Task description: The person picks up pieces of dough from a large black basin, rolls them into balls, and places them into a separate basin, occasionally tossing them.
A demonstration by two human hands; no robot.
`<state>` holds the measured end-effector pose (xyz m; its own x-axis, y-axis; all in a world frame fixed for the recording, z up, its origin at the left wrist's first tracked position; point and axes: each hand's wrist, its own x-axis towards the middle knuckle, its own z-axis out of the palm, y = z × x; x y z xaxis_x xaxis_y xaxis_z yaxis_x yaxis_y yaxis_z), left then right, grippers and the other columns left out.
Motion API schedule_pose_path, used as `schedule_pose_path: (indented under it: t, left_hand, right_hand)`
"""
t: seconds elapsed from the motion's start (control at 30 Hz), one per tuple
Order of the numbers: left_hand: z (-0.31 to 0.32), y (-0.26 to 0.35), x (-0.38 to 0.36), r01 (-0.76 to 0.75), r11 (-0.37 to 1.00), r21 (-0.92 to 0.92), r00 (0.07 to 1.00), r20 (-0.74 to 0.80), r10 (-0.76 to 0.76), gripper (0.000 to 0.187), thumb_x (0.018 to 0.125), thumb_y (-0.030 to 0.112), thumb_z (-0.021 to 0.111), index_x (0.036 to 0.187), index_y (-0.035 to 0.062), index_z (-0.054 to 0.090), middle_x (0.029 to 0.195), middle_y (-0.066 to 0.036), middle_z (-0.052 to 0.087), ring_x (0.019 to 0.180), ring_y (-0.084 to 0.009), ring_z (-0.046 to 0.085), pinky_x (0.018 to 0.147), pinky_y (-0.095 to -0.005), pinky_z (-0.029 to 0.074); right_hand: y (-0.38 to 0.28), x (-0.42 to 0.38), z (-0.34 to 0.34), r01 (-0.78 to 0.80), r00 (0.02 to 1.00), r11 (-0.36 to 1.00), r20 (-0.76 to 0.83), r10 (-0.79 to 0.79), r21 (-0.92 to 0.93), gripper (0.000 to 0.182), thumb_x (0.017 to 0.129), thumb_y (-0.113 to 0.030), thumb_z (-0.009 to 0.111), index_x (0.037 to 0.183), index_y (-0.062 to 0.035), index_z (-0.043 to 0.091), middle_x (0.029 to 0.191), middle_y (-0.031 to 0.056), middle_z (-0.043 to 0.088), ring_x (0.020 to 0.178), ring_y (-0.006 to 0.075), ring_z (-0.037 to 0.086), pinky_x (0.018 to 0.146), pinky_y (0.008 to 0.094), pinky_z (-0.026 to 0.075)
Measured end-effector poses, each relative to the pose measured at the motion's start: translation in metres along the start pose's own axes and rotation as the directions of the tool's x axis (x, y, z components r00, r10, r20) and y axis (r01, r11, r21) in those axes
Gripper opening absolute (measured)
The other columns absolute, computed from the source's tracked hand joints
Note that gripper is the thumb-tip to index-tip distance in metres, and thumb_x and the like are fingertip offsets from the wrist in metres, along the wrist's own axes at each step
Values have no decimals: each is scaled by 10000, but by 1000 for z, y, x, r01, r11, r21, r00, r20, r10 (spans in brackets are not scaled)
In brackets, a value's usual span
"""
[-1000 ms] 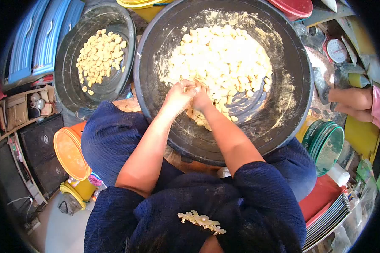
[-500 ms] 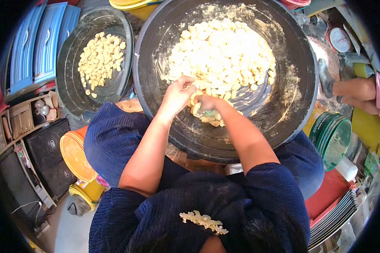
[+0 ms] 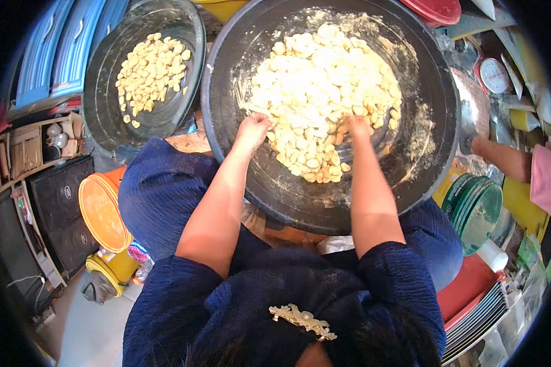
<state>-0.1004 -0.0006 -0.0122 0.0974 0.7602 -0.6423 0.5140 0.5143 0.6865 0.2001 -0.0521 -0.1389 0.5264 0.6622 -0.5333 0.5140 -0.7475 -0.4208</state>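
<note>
A wide black basin (image 3: 226,153) holds a heap of pale yellow, flattened lumps (image 3: 312,144), perhaps dough or nuts; glare washes out the middle of the heap. At its left edge is my left hand (image 3: 254,128), fingers curled together; what they hold, if anything, is too small to make out. My right hand (image 3: 358,126) reaches into the right side of the heap, its fingertips hidden among the lumps. Both forearms cross the near rim. Powdery residue coats the basin's inner wall.
To the left stands a smaller dark basin (image 3: 193,92) with similar lumps (image 3: 152,73). Orange (image 3: 104,211) and green (image 3: 477,214) buckets flank my knees. A round dial scale (image 3: 494,75) sits at the right. Another person's leg (image 3: 502,160) shows at the right edge.
My hands were close together over the near edge of the heap with a greenish, see-through thing at the right one. They are now apart, the right moved right and farther in.
</note>
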Motion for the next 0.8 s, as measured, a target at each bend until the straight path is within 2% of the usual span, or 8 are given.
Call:
schedule_pose_path:
  t: [0.1,0.23,0.3,0.37,0.43,0.5,0.63,0.8]
  left_hand:
    - [11,-19,23,142,984,-105,975,-156,-157,258,763,161,576,939,-26,594,878,-130,626,803,-216,588,725,-314,445]
    - [91,-197,158,31,999,-26,998,-47,-32,313,788,238,509,948,-11,609,987,-194,596,930,-288,577,797,-348,461]
    - [83,-85,77,227,932,282,974,-61,-219,381,786,308,490,1003,13,597,1076,-209,556,998,-294,551,834,-377,457]
    - [99,-77,64,184,837,515,983,-121,-142,458,764,374,530,1087,50,561,1129,-186,536,1035,-274,532,813,-365,461]
    - [102,-97,87,-228,924,306,757,652,-29,482,736,404,580,1077,63,561,1091,-154,557,1008,-254,532,764,-357,473]
    - [89,-53,53,279,956,86,745,609,-272,395,752,387,565,997,82,616,915,-114,622,840,-275,582,784,-329,456]
    - [80,-105,82,186,958,-218,976,155,-154,360,800,353,564,957,31,596,874,-95,610,728,-221,576,624,-359,486]
    - [44,-40,44,736,457,-500,664,666,-341,432,842,366,484,1076,10,558,957,-115,610,757,-202,582,673,-328,479]
  right_hand:
    - [-10,-92,79,-252,952,953,136,275,-167,830,771,-613,448,1386,-143,148,1415,233,-10,1296,413,74,1026,538,161]
    - [-62,-156,51,358,879,856,444,-175,-373,699,773,-561,506,1329,-174,333,1392,211,143,1259,350,234,996,456,271]
    - [-38,-123,13,222,502,915,765,-404,338,613,761,-464,581,1250,-118,449,1226,190,446,1090,293,481,861,418,423]
    - [-24,-102,-31,-149,815,921,572,-92,360,567,766,-438,604,1153,-34,517,962,149,584,884,231,580,714,354,476]
    - [51,-50,-28,-169,882,980,460,103,104,634,805,-505,529,1109,51,512,799,143,586,664,214,571,603,311,480]
    - [121,-18,4,-540,689,841,588,425,25,688,786,-532,534,1041,107,513,738,145,576,604,230,570,542,304,481]
    - [-9,-98,48,-555,664,788,713,225,268,742,758,-581,511,1313,-115,353,1351,162,320,1187,285,356,945,433,319]
    - [-52,-120,26,-411,520,861,853,-47,298,758,764,-561,529,1257,-1,392,1301,155,396,1077,268,476,865,411,403]
